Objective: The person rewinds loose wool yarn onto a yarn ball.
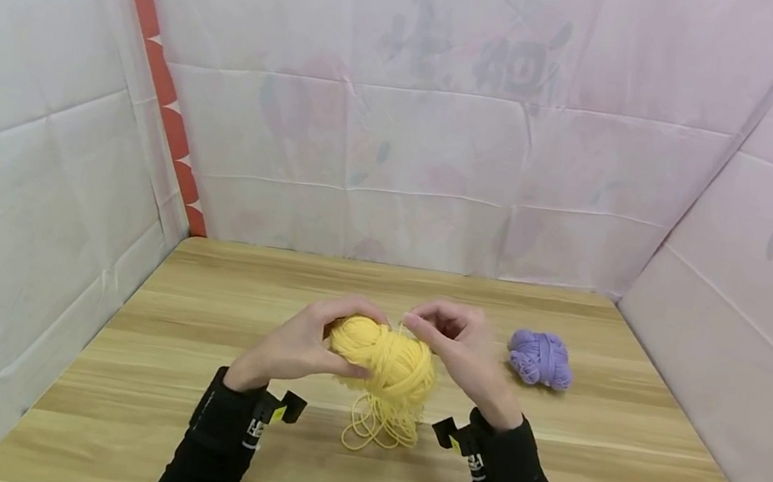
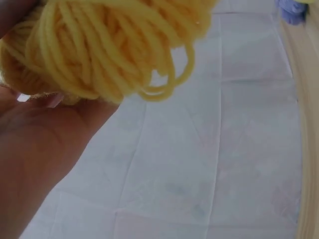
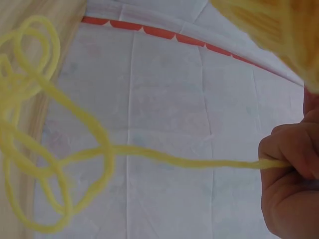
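A thick skein of yellow yarn (image 1: 394, 360) is gripped at its left end by my left hand (image 1: 313, 339), thumb in front and fingers behind. My right hand (image 1: 461, 345), at the skein's upper right, pinches a single yarn strand (image 3: 189, 162) between curled fingers. In the right wrist view that strand runs from the fingers to loose yellow loops (image 3: 30, 114). The same loops hang below the skein, low over the table, in the head view. Yellow strands (image 2: 114, 45) fill the top of the left wrist view, with the palm beneath them.
A purple yarn skein (image 1: 541, 359) lies on the wooden table (image 1: 183, 377), to the right of my right hand. White printed sheets (image 1: 432, 147) wall the table at the back and both sides. A red strip (image 1: 157, 61) runs down the left back corner.
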A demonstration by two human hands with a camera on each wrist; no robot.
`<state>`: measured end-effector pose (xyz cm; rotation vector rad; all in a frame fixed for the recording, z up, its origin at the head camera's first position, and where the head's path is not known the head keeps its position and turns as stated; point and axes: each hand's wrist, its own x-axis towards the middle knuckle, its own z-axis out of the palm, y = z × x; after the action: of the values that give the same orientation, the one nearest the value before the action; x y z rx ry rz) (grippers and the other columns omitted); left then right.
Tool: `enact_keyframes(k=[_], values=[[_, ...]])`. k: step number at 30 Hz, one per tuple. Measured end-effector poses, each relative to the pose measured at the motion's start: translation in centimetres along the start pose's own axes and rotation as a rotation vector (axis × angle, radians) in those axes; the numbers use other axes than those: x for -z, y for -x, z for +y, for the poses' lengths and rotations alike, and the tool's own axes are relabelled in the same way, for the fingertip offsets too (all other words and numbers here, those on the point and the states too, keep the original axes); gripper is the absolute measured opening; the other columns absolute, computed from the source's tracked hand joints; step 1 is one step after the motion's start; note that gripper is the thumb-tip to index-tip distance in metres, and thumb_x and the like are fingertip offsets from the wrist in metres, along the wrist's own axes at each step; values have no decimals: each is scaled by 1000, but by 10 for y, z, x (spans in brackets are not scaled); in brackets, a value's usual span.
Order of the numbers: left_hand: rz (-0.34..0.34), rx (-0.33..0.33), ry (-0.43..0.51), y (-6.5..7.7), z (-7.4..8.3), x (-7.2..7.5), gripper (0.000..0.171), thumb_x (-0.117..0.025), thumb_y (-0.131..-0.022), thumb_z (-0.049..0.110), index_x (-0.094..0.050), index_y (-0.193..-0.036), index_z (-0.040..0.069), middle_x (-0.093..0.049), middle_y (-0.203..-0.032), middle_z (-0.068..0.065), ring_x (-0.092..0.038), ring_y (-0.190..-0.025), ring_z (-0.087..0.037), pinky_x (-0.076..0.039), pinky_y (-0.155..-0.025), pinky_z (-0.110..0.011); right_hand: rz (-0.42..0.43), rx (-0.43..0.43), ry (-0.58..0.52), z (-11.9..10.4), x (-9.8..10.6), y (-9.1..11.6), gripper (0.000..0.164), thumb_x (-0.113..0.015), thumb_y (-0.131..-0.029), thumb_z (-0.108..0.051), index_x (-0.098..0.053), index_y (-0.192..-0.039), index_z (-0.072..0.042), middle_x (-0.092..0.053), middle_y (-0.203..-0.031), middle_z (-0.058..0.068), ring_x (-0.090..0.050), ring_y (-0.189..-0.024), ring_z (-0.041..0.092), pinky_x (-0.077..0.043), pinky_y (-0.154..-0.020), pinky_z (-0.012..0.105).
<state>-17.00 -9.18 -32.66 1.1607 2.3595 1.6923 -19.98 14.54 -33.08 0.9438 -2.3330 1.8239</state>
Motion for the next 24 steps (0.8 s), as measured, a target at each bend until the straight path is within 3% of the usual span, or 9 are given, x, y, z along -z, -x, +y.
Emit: enact_keyframes(k=[4,9,14,18,22,24], values=[[17,9,73,2,3,3,50,-80,-75,2,-58,-119,10,-62,-116,-10,-59,-98,-14,-55,-82,-28,-34,-23,-75,5,-5,-3,17,-62,-94,-14,-69,-96,1,-67,-78,-4,-55,-64,7,-47,-59,22],[71,63,241,6,8,7,52,-78,-76,-2,-56,-122,7,-60,-114,-8,-61,-95,-14,-57,-79,-30,-82,-63,-188,11,-13,-5,19,-61,-93,-9,-65,-99,8,-69,-83,-5,-63,-70,8,-55,-62,24],[226,131,329,7,13,9,53,-76,-76,-3,-53,-122,8,-58,-112,-6,-62,-94,-15,-56,-79,-30,-88,0,-159,15,-20,-6,15,-58,-94,-9,-63,-89,5,-61,-73,-7,-55,-63,4,-52,-59,24],[369,181,369,6,15,10,53,-75,-79,0,-51,-125,9,-59,-114,-7,-62,-99,-18,-56,-81,-31,-68,-10,-126,14,-24,-5,11,-54,-94,-3,-60,-86,0,-49,-65,-8,-45,-56,3,-43,-53,22],[489,165,410,3,14,11,51,-73,-82,3,-48,-127,7,-61,-116,-9,-62,-102,-20,-56,-81,-31,-81,-57,-132,12,-26,-5,11,-55,-92,1,-64,-94,6,-37,-57,-8,-33,-49,4,-29,-45,22],[534,148,419,2,13,11,49,-72,-83,3,-47,-126,6,-62,-115,-9,-63,-100,-20,-57,-80,-30,-87,-65,-122,10,-27,-5,16,-59,-93,-4,-67,-102,6,-39,-57,-9,-32,-48,4,-28,-44,23]])
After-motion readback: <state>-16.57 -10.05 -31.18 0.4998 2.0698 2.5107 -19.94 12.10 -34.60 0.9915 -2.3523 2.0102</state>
